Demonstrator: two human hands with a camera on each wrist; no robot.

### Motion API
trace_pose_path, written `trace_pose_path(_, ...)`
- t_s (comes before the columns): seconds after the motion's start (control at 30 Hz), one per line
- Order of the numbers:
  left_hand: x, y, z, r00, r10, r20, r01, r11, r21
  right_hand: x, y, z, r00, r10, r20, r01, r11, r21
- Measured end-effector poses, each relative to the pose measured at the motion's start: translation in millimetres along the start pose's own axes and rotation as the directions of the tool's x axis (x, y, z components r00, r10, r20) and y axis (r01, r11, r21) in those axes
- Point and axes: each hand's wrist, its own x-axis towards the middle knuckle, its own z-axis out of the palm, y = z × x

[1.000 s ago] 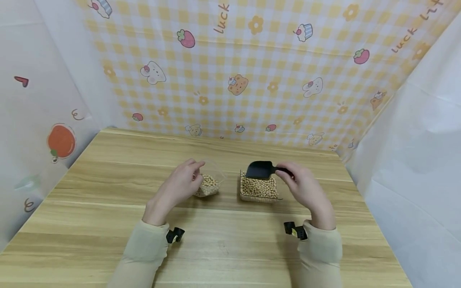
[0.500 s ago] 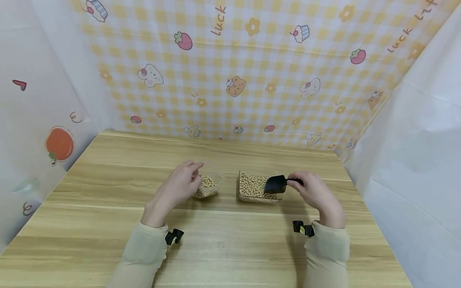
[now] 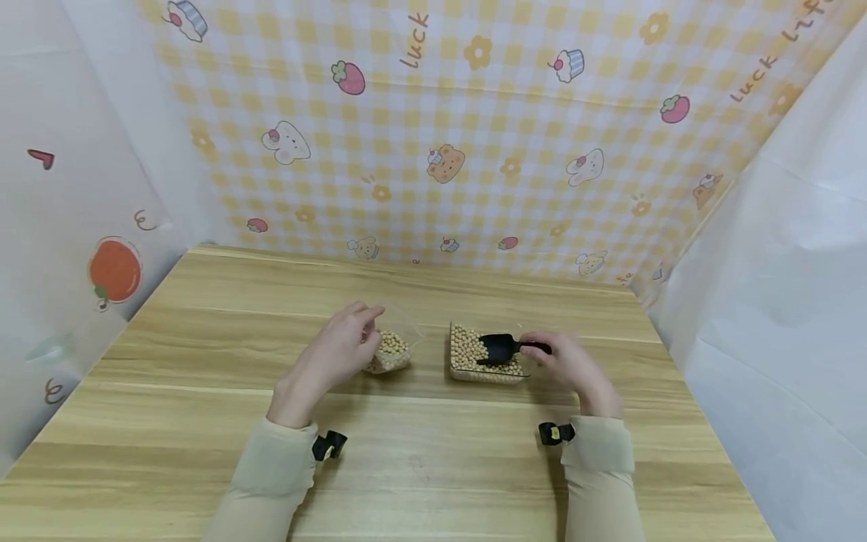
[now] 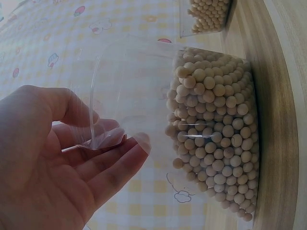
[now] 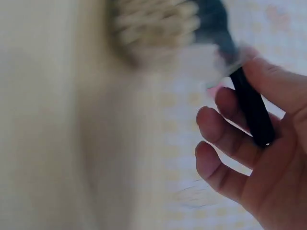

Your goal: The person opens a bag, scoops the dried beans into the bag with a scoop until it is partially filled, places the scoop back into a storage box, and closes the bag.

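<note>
My left hand (image 3: 342, 342) pinches the rim of a clear plastic bag (image 4: 129, 91), thumb on one side and fingers on the other. Round pale beans (image 4: 216, 139), like soybeans, fill the bag's lower part, and it stands upright on the table. In my right hand (image 3: 572, 365) is the handle of a black scoop (image 3: 499, 349), held between thumb and fingers. The scoop's blade lies among the beans in a clear rectangular box (image 3: 484, 376), covering its right half in the head view. Motion blurs the box and scoop blade in the right wrist view.
Bag and box stand a short way apart on a wood-grain table (image 3: 406, 467). A yellow checked cloth (image 3: 433, 98) hangs behind the table, with white sheets (image 3: 779, 263) at both sides. Each wrist carries a small black camera (image 3: 330, 446).
My right hand has lowered the scoop from above the box into the beans, first at the right side, then pushed left. My left hand stays at the bag's rim.
</note>
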Motion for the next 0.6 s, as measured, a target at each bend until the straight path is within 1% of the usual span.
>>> trace_pose_path(0.07,0.0,0.0,-0.2,1.0,-0.002,0.002,0.002,1.0,-0.003,0,7,4.6,0.999,0.031,0.012,-0.032,0.999,0.039)
trace_pose_path(0.17,-0.2,-0.2,0.3,1.0,-0.004,0.002,0.004,1.0,-0.005,1,11,9.2,0.998,0.068,0.017,-0.069,0.994,0.087)
trace_pose_path(0.37,-0.9,-2.1,1.5,1.0,-0.004,0.004,0.004,1.0,-0.012,3,11,13.8,0.997,0.071,0.021,-0.073,0.987,0.146)
trace_pose_path(0.6,-0.2,-2.0,1.7,1.0,-0.012,0.012,0.012,1.0,-0.01,0,16,16.8,0.992,0.126,0.013,-0.126,0.967,0.222)
